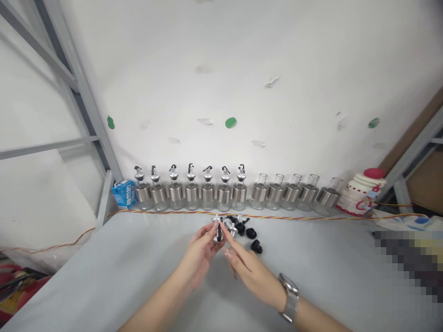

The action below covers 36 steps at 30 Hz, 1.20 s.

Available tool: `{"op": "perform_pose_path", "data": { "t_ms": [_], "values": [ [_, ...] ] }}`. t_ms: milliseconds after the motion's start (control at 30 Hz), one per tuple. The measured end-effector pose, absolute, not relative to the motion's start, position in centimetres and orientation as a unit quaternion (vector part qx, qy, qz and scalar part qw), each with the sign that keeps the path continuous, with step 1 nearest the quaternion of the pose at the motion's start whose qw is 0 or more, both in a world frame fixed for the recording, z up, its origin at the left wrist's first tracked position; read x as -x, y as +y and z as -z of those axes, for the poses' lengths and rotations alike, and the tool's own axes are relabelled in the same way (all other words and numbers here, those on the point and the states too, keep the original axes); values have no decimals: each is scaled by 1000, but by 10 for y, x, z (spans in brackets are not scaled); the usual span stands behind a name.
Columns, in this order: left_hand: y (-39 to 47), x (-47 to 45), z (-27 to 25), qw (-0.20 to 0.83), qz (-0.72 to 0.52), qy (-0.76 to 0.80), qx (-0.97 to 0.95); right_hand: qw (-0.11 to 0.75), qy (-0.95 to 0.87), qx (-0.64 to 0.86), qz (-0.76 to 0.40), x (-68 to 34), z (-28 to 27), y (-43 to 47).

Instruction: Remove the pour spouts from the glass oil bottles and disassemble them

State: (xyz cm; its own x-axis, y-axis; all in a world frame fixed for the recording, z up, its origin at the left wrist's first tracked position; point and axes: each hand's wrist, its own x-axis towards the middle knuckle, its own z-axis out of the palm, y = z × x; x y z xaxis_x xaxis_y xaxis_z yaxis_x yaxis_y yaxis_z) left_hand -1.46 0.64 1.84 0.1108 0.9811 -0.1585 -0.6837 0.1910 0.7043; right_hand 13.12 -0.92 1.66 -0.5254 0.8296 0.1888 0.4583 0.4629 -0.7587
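Silver and black, a spout (219, 233) sits above the near middle of the grey counter (138, 281), pinched in the fingers of the left hand (201, 251). The right hand (247, 267) leans in with its forefinger at the spout; whether its thumb grips too, I cannot tell. Loose parts (251, 233) lie just beyond and to the right. Along the far wall stand seven spouted bottles (175, 196) on the left, five open bottles (276, 196) on the right, between a blue carton (125, 194) and a jar (358, 193).
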Motion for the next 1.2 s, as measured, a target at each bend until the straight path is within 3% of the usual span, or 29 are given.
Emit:
{"op": "perform_pose_path", "data": {
  "t_ms": [167,333,567,933,1100,1200],
  "values": [
    [5,14,-19,734,-564,277,-258,308,-751,374,-449,-127,-16,-11],
    [4,14,-17,743,-542,284,-271,308,-750,377,-448,-127,-11,-9],
    [-1,3,-7,706,-540,317,-331,348,-764,420,-344,-126,-1,-5],
    [-7,1,-13,715,-507,316,-363,376,-721,389,-432,-125,0,-6],
    [-2,6,-19,653,-530,400,-365,393,-739,420,-352,-132,-3,0],
    [-1,11,-22,508,-536,475,-478,377,-769,446,-258,-137,-3,4]
  ]
}}
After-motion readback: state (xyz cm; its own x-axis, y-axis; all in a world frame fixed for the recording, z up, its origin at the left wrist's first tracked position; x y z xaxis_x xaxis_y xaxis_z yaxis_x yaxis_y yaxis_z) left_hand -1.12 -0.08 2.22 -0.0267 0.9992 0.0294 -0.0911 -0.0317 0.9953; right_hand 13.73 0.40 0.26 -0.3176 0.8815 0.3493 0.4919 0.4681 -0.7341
